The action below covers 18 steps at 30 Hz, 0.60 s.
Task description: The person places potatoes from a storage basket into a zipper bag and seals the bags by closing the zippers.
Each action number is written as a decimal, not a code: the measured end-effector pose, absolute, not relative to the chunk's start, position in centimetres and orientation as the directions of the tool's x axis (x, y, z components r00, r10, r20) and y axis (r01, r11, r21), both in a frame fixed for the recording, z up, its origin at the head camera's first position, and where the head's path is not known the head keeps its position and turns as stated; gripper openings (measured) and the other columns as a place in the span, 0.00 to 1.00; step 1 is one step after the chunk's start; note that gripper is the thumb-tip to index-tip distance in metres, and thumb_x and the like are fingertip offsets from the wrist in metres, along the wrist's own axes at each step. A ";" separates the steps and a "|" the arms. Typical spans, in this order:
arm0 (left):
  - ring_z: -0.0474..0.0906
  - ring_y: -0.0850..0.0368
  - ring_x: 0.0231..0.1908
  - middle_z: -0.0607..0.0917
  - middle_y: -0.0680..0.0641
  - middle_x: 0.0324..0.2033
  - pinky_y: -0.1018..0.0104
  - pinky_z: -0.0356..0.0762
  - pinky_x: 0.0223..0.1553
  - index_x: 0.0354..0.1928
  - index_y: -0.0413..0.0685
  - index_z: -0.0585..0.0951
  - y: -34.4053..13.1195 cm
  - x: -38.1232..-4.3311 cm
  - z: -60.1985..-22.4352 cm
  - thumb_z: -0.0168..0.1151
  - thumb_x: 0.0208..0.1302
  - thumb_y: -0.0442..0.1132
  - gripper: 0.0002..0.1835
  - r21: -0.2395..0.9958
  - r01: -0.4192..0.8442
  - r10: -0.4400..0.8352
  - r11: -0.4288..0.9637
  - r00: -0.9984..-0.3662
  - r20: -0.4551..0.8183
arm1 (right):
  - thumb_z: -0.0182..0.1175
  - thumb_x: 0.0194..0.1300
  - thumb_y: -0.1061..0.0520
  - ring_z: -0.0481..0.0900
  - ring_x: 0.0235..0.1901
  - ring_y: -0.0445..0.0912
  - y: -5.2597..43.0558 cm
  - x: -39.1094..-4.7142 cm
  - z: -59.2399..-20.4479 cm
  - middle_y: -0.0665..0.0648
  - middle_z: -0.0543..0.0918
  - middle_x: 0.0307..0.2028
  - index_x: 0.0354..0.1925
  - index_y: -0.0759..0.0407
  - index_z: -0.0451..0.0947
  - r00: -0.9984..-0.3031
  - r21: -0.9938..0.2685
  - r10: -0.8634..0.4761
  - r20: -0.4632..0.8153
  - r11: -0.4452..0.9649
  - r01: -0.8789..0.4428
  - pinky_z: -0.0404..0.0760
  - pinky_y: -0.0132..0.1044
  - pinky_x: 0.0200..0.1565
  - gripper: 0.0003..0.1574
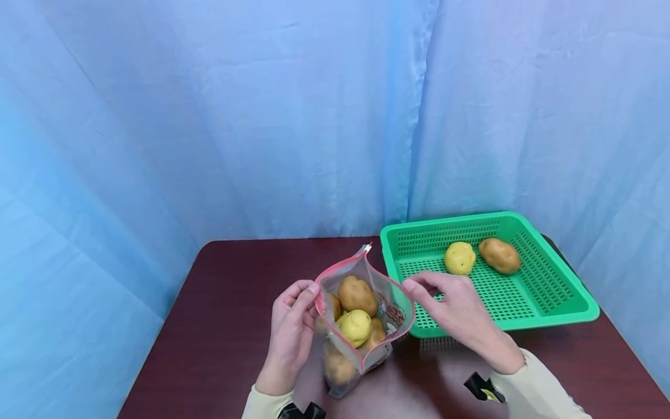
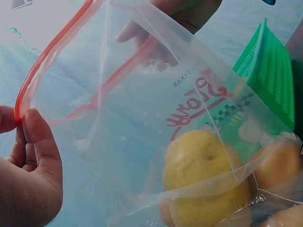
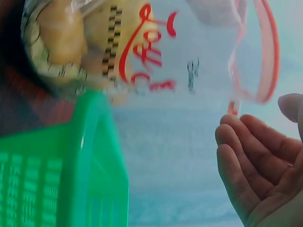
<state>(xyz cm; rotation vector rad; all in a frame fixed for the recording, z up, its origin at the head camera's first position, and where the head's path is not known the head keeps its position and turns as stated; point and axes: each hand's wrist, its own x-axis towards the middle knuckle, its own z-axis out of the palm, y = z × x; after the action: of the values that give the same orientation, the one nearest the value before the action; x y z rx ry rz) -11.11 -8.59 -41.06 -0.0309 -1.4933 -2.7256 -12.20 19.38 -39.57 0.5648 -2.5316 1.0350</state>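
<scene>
A clear zip bag [image 1: 395,308] with a red-pink zip edge and red lettering stands with its mouth spread wide. Inside it lie several brown potatoes [image 1: 357,294] and a lumpy yellow fruit [image 1: 355,327]. My left hand [image 1: 293,326] pinches the left side of the bag's rim between thumb and fingers, as the left wrist view also shows. On the other side, my right hand [image 1: 460,308] is at the bag's right rim, over the near left part of the green basket. The right wrist view shows this hand's fingers [image 3: 255,161] loosely bent, with nothing between them and the thumb.
The green plastic basket [image 1: 555,320] sits on the right of the dark red-brown table [image 1: 225,326]. It holds another yellow fruit [image 1: 460,258] and a potato [image 1: 499,256]. Light blue curtains [image 1: 293,116] hang behind and at both sides.
</scene>
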 end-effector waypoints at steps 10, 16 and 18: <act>0.78 0.64 0.27 0.81 0.52 0.27 0.74 0.79 0.32 0.36 0.43 0.81 -8.6 -10.9 -41.2 0.56 0.73 0.27 0.08 0.829 0.038 -0.032 -0.559 -0.999 0.025 | 0.65 0.73 0.52 0.86 0.39 0.41 24.5 -14.2 -39.9 0.46 0.89 0.44 0.51 0.51 0.87 -0.867 -0.545 -0.176 0.466 0.715 -0.438 0.80 0.31 0.38 0.11; 0.79 0.65 0.27 0.81 0.52 0.27 0.75 0.79 0.32 0.36 0.43 0.81 -8.4 -10.8 -41.2 0.56 0.72 0.27 0.07 0.824 0.046 -0.032 -0.565 -0.999 0.034 | 0.63 0.74 0.48 0.83 0.47 0.51 27.5 -15.5 -39.7 0.54 0.88 0.50 0.55 0.53 0.85 -0.898 -0.537 -0.150 0.414 0.756 -0.374 0.77 0.41 0.44 0.16; 0.78 0.65 0.27 0.81 0.52 0.27 0.75 0.79 0.32 0.36 0.43 0.81 -8.4 -10.8 -41.3 0.56 0.72 0.27 0.07 0.821 0.046 -0.031 -0.568 -0.999 0.034 | 0.63 0.75 0.47 0.82 0.49 0.54 28.3 -15.9 -39.7 0.57 0.87 0.52 0.56 0.53 0.85 -0.904 -0.533 -0.148 0.402 0.765 -0.362 0.76 0.45 0.45 0.18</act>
<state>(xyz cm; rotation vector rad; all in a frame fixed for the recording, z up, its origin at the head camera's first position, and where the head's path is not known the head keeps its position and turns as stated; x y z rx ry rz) -10.76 -8.39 -41.25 -0.0248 -1.4380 -2.7443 -15.87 28.27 -39.66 0.3919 -2.6230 0.8922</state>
